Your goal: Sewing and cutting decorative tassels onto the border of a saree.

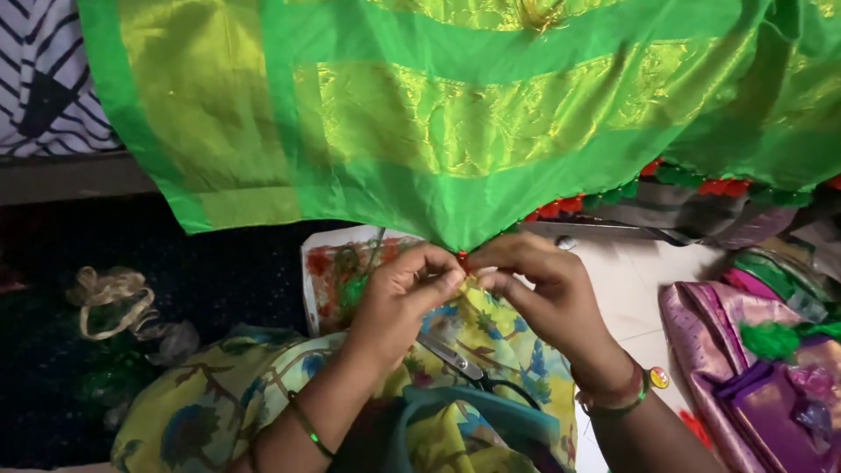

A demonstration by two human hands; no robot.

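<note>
A bright green cloth with shiny gold-green bands (pixel 455 123) hangs across the top of the view and comes down to a point at the centre. My left hand (pixel 405 293) and my right hand (pixel 534 285) meet at that point, fingers pinched together on the cloth's lower edge, where a small red bit (pixel 462 257) shows between the fingertips. A row of red and green tassels (pixel 683 180) runs along the cloth's edge to the right. Scissors (pixel 464 363) lie on my lap just under my hands.
My lap is covered in yellow flowered fabric (pixel 219 398). A purple satin bag (pixel 745 368) with green thread sits at the right. A printed card (pixel 337 271) lies behind my left hand. A tangle of beige ribbon (pixel 118 302) rests on the dark floor at the left.
</note>
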